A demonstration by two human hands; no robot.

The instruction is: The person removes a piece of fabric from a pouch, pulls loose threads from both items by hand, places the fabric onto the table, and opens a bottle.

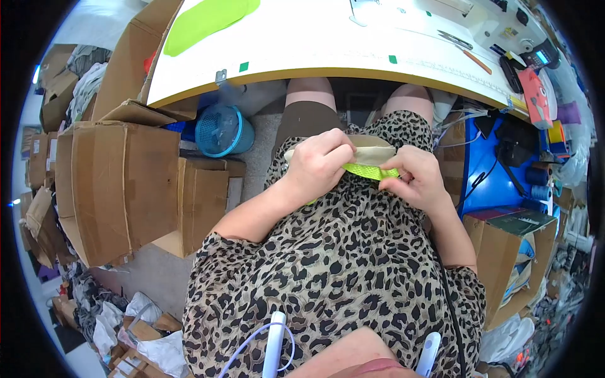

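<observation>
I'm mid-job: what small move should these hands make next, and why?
Perhaps draw the right hand gently away from the left hand: the lime-green strip pinched there looks slightly rumpled, while the left seems closed on the beige cloth.

The table (328, 53) is placed before the person (334, 264). On it, a cloth piece (205, 25) is laid at the far left, and scissors (465, 43) are set at the right, near the sewing machine (498, 28). Fabric (372, 151) is held over the lap, between the left hand (320, 160) and the right hand (416, 176). A basket (247, 135) is stood on the floor (161, 274), left of the legs; farther left, a large carton (132, 189) is placed, with a smaller carton (195, 201) just to its right. To the person's right, an open box (488, 261) is positioned, with spools (537, 192) located beyond it. Bags (164, 353) are piled at the left, behind the large carton.
</observation>
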